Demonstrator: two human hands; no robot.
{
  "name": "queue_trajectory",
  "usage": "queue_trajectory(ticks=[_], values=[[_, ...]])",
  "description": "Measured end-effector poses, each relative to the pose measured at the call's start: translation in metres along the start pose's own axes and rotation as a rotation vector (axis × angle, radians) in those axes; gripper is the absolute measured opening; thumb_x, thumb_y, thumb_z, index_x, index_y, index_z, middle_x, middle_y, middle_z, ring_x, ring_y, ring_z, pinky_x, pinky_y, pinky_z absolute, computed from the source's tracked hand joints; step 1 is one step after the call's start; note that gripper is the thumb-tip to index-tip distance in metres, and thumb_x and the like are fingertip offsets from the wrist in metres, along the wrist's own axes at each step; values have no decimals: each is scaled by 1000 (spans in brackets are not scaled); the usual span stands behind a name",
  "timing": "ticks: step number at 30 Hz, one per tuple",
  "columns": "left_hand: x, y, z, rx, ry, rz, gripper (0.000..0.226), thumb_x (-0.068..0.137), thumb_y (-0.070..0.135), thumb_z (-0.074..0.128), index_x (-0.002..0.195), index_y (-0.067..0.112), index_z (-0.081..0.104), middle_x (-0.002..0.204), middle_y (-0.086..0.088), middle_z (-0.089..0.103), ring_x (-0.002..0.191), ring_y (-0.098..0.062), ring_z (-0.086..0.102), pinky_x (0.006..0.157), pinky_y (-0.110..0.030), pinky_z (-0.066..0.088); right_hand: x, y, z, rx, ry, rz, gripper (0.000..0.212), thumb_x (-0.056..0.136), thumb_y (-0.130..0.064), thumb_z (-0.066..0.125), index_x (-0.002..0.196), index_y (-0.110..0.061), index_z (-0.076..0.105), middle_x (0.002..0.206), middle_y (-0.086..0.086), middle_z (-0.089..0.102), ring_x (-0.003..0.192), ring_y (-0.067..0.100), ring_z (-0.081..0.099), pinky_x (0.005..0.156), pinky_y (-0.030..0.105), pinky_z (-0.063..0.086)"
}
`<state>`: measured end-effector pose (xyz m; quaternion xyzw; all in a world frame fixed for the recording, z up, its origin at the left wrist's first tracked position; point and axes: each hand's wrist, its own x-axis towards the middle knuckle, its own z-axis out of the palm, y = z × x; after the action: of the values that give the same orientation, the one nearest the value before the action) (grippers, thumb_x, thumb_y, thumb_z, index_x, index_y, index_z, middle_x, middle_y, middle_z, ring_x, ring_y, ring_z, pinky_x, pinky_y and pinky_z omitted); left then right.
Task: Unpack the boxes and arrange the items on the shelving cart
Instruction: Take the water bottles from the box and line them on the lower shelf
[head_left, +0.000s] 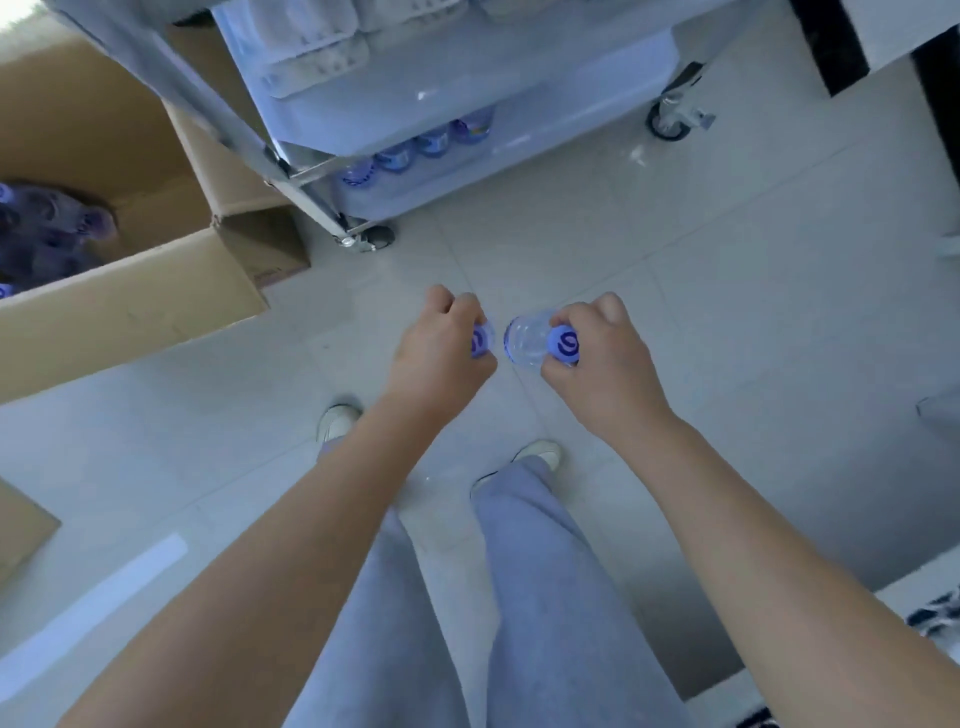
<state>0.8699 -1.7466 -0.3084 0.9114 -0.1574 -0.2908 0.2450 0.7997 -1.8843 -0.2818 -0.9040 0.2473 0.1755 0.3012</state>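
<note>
My left hand (441, 345) grips a water bottle (482, 340) by its neck; only the blue cap shows past my fingers. My right hand (597, 353) holds a second clear bottle (527, 340) the same way, its blue cap beside my thumb. Both hang over the tiled floor in front of the metal shelving cart (467, 67). On the cart's bottom shelf stands a row of several blue-capped bottles (415, 148). An open cardboard box (119, 291) at the left holds more bottles (47, 228).
Folded white towels (311, 57) lie on the cart's upper shelves. The cart's casters (670, 117) rest on the floor. My legs and shoes (540, 452) are below my hands. Another cardboard flap (21, 525) shows at the left edge.
</note>
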Motion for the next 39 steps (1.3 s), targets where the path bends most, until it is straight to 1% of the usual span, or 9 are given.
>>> queue_trajectory(ticks=[5,9,14,21,26,31,34,37,39], values=[[37,62,36,-65,44,-38,31,76,8,65,105,-1,55,106,-15,46,82,-38,54,72,-38,45,41,57,-44,-32,-50,-51,30,82,-8,59,112,-6,57,106,7,40,82,29,51,67,26,33],[86,87,56,-79,68,-57,30,77,10,65,105,3,56,98,-3,38,81,-34,54,69,-32,41,95,89,-66,-50,-87,-44,30,81,-7,58,110,-4,58,105,8,40,82,33,53,71,31,41],[176,107,87,-153,109,-103,30,77,12,67,105,4,58,106,-10,46,87,-30,55,77,-34,45,185,121,-71,-47,-76,-73,31,81,-7,59,111,-5,59,110,13,44,87,33,54,78,33,42],[296,104,149,-312,289,-202,31,75,12,70,102,5,57,98,1,38,75,-13,42,62,-12,31,316,174,-51,-5,-31,-144,31,80,-12,63,110,-8,60,105,6,42,87,25,53,73,22,37],[355,90,187,-389,563,-176,31,76,11,69,104,2,60,99,-1,41,71,-4,43,65,4,32,384,206,-30,34,104,-328,27,82,-10,60,107,-4,59,100,0,34,78,12,41,67,15,32],[393,78,211,-478,844,-33,31,73,17,67,99,1,62,96,-1,44,80,22,41,69,3,32,425,218,-12,48,221,-471,29,81,-15,62,107,-5,58,100,0,34,78,-2,33,63,9,31],[409,70,215,-484,994,60,33,74,15,68,103,0,62,98,-1,43,82,8,41,70,2,34,450,215,-9,64,313,-507,28,79,-18,63,104,-8,61,98,0,40,76,0,34,62,-1,30],[424,66,215,-458,1080,114,46,78,19,69,118,-1,58,102,-5,48,90,-4,44,75,2,33,469,212,-6,98,447,-553,25,76,-21,64,97,-7,62,92,2,46,77,3,37,65,1,31],[431,62,220,-376,1114,127,54,79,24,68,125,-1,55,108,-13,56,99,-10,44,78,-8,35,476,214,6,201,576,-623,29,75,-22,65,98,-5,62,90,-1,47,75,2,39,66,2,31]])
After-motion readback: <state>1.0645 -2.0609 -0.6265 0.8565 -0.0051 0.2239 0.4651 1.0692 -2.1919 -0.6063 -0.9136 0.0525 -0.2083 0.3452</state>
